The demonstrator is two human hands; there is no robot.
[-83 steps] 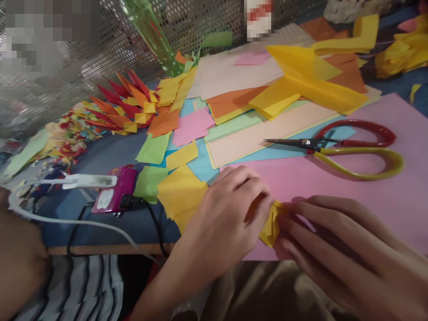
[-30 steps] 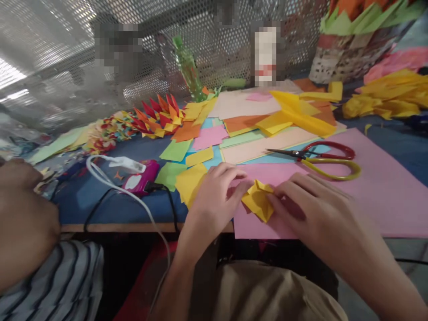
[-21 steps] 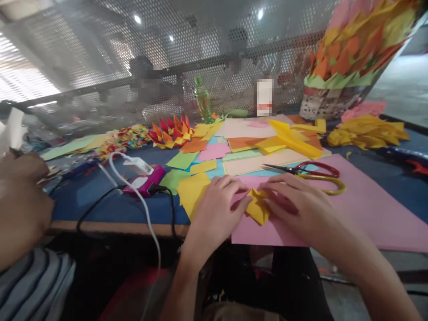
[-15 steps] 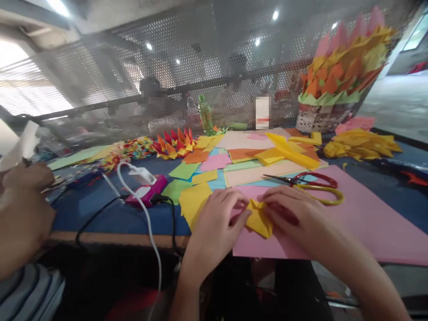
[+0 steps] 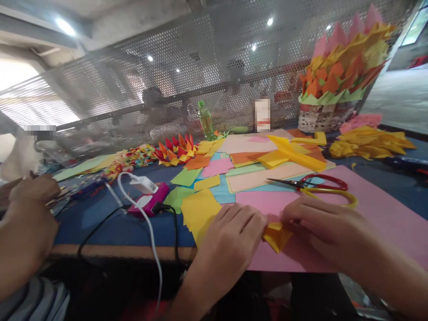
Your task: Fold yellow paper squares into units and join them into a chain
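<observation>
A small folded yellow paper piece (image 5: 276, 236) lies on a large pink sheet (image 5: 374, 223) near the table's front edge. My left hand (image 5: 230, 240) presses on its left side with fingers curled over it. My right hand (image 5: 324, 229) pinches its right side, fingers closed on the paper. Both hands hold the same piece between them. Most of the fold is hidden under my fingers.
Red-and-yellow-handled scissors (image 5: 317, 187) lie just behind my right hand. Loose yellow squares (image 5: 199, 209), coloured sheets (image 5: 254, 165), a pink device with cables (image 5: 149, 200), a green bottle (image 5: 204, 120) and a paper-covered basket (image 5: 329, 96) stand beyond. Another person's hand (image 5: 30, 209) is at left.
The camera has tilted up, showing the mesh screen and basket. My hands have stayed on the yellow piece and kept folding it, now nearer the table's front edge.
</observation>
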